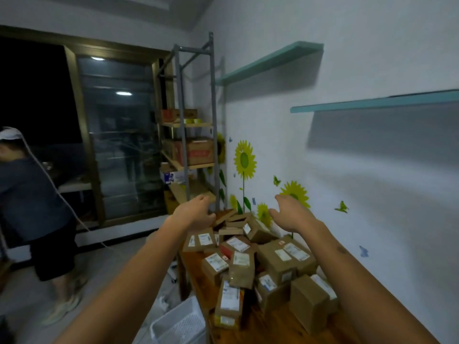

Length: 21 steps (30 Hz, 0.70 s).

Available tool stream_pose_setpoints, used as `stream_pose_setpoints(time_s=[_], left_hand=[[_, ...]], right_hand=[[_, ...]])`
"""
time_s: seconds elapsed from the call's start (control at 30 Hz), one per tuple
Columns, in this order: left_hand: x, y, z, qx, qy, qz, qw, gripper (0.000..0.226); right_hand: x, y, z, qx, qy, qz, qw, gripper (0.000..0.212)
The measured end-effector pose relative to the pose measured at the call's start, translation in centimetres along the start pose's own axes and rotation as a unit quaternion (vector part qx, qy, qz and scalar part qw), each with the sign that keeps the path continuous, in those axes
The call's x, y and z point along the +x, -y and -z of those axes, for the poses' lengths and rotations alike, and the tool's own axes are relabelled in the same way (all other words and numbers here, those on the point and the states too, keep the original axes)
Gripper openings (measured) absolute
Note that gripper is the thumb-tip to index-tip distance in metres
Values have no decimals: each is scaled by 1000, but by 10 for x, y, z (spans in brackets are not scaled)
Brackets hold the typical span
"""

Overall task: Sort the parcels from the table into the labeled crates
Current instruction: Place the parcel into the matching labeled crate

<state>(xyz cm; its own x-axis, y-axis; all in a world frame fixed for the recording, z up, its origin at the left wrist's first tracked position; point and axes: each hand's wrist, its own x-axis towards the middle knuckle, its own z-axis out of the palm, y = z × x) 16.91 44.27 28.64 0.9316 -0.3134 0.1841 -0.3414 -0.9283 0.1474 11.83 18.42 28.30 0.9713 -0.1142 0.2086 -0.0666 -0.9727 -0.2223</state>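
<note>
From the head cam both arms are stretched over the parcels (pixel 248 259) heaped on the wooden table (pixel 273 326), left hand (pixel 196 212) and right hand (pixel 293 214) spread and empty, so I'd grab one far box, read its label, then drop it in the white crate (pixel 178 324).

Brown parcels (pixel 275 259) with white labels, a white crate (pixel 178 324), yellow sunflower decals (pixel 244 160), teal shelves (pixel 268 61).
</note>
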Motion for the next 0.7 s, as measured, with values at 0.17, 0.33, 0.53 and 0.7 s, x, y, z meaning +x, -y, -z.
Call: stream_pose_setpoints(time_s=[0.17, 0.33, 0.53, 0.7], left_hand=[[121, -20, -70, 1, 66, -46, 997, 60], [215, -35, -133, -6, 116, -103, 988, 61], [327, -55, -242, -19, 205, -164, 965, 68], [394, -74, -336, -38, 252, -240, 937, 69]], right_hand=[[83, -63, -57, 44, 6, -68, 997, 61], [145, -107, -120, 89, 34, -140, 986, 55], [187, -159, -192, 131, 64, -252, 957, 57], [214, -191, -261, 170, 51, -338, 924, 42]])
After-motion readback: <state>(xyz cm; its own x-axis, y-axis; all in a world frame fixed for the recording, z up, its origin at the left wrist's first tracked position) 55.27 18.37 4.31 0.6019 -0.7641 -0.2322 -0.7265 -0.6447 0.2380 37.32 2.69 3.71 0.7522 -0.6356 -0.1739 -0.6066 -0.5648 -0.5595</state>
